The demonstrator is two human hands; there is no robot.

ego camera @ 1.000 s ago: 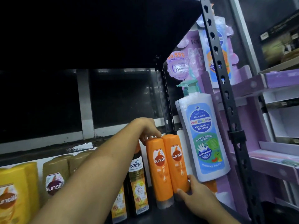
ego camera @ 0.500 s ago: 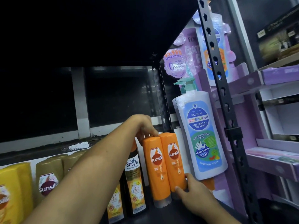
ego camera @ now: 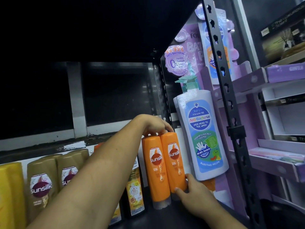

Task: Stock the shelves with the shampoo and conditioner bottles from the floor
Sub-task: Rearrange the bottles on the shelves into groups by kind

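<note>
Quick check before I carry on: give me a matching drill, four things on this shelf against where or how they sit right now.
Things:
1. left hand
2. right hand
3. gold Sunsilk bottle
4. white pump bottle

Places:
A. right of the orange pair, teal pump on top
B. on the tops of the orange bottles
C. left of the reaching forearm
D. against the lower side of the right orange bottle

Pairs: 1-B, 2-D, 3-C, 4-A
</note>
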